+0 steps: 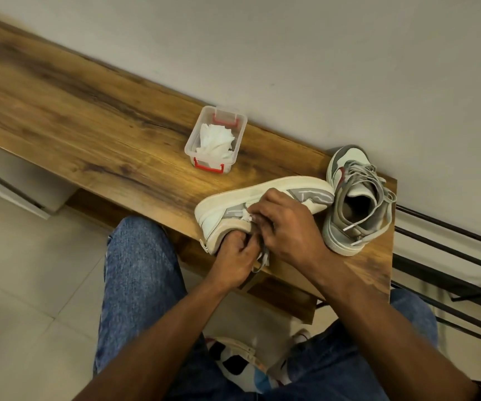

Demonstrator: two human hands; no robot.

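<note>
A: status on the grips?

B: left grip is curled tight on the sneaker, on its near edge by the collar. fingers wrap the rim, thumb side partly hidden. right grip has fingers bent, pinching a small white wipe and pressing it on the grey side panel.

A: why is the shoe on its side?

B: my read: it turns the side panel face up so the wipe can bear down on it. the sole edge faces away from the grips, toward the wall. left grip acts as the clamp so the shoe doesn't slide on the table under the rubbing.

A: where's the shoe relative to the grips?

B: directly under both. what looks like the heel end sticks out left of the left grip, and the other end runs out beyond the right grip. the wipe sits at the right grip's fingertips, just beside the left grip's knuckles; touching or not, can't tell. a lace hangs down between the two grips.

A: anything else in reach?

B: second sneaker is upright, just right of the right grip. a clear tub with red clips and no lid on holds tissues. it's beyond the grips toward the wall, well apart. probably parked there so a fresh wipe is one reach away.
</note>
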